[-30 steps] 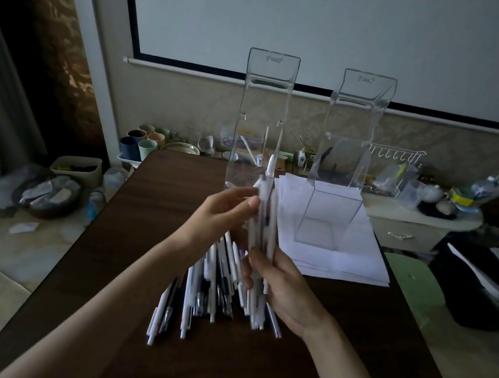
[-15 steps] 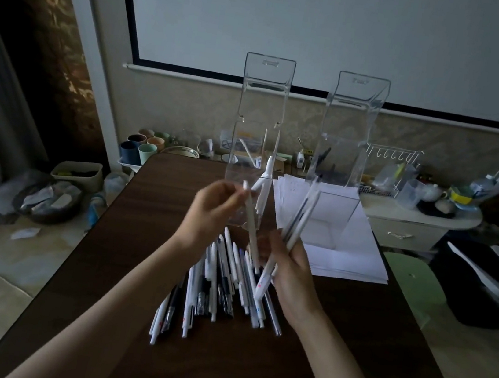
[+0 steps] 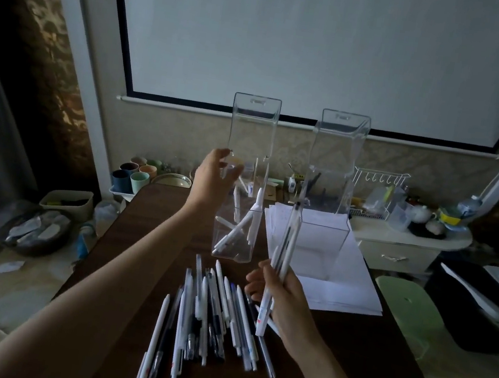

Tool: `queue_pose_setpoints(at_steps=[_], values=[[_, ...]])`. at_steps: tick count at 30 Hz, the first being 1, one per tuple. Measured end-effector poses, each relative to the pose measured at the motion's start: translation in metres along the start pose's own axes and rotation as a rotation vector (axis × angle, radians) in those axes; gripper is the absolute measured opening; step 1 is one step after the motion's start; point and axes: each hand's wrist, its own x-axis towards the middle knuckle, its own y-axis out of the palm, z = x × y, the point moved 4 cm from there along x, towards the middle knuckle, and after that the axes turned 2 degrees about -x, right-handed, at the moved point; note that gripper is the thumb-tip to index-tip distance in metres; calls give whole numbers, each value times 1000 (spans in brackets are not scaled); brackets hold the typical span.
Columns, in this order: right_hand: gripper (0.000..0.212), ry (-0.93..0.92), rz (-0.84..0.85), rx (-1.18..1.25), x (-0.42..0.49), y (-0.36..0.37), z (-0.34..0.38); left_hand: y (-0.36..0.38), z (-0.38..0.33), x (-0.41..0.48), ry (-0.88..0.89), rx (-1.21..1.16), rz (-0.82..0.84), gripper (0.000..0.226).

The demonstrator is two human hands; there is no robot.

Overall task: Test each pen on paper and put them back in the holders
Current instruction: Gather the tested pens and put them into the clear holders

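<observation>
Two tall clear holders stand on the dark table. The left holder [image 3: 252, 131] has a few white pens lying in its bottom. The right holder [image 3: 336, 156] stands on a stack of white paper [image 3: 346, 285]. My left hand [image 3: 211, 180] is raised at the left holder's opening, fingers apart, with nothing in it. My right hand [image 3: 283, 293] grips a small bundle of pens [image 3: 282, 251] upright, in front of the paper. A pile of loose pens [image 3: 208, 314] lies on the table near me.
The brown table [image 3: 145, 238] ends at a wall with a projector screen. Cups [image 3: 135, 172] and a tray sit at the far left edge. A cluttered white side shelf [image 3: 408, 233] and a green chair [image 3: 408, 304] are on the right. Bags and bins lie on the floor, left.
My left hand carried one white pen up from the bundle to the left holder and let it go inside. My right hand stayed low, still holding the remaining pens.
</observation>
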Motion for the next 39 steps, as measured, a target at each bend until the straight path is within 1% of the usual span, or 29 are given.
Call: queue_pose_setpoints(at_steps=[1, 2, 3, 5, 6, 7, 8, 11, 14, 16, 20, 24, 29, 31, 33, 35, 37, 39], values=[[29, 6, 19, 67, 0, 0, 1, 1, -4, -14, 23, -47, 8, 41], [29, 7, 48, 109, 0, -1, 2, 4, -8, -31, 28, -127, 71, 37], [26, -1, 81, 117, -1, -1, 4, 11, -10, -49, 0, -201, 204, 36], [23, -31, 142, 43, -3, 1, 8, 26, -12, -87, -122, -286, 570, 42], [24, -41, 164, -9, -4, 2, 10, 32, -10, -102, -170, -324, 714, 44], [25, -44, 180, -46, -4, 4, 11, 36, -7, -112, -188, -358, 786, 42], [27, -41, 190, -67, -4, 5, 12, 38, -4, -117, -190, -384, 791, 39], [31, -25, 211, -59, -6, 7, 13, 37, 1, -119, -193, -444, 701, 35], [25, 36, 234, 20, -8, 6, 12, 37, 1, -121, -196, -487, 683, 29], [26, 82, 244, 85, -9, 6, 12, 38, 3, -123, -219, -554, 639, 24], [30, 76, 197, 130, -8, 11, 10, 41, 11, -126, -253, -587, 510, 17], [31, 35, 146, 121, -5, 13, 10, 39, 12, -126, -296, -620, 428, 26], [29, 57, 142, 34, -5, 10, 5, 30, 14, -124, -245, -593, 434, 37], [29, 51, 143, 9, -5, 10, 4, 29, 17, -123, -264, -595, 422, 36], [29, 35, 148, -22, -6, 11, 4, 30, 18, -122, -272, -601, 419, 29], [28, 15, 102, -63, -7, 10, 4, 28, 17, -120, -262, -607, 388, 25], [21, -23, -11, -77, -8, 2, 3, 26, 20, -115, -264, -627, 324, 21], [13, -71, -115, -124, -8, -9, 3, 24, 21, -111, -273, -641, 305, 20]])
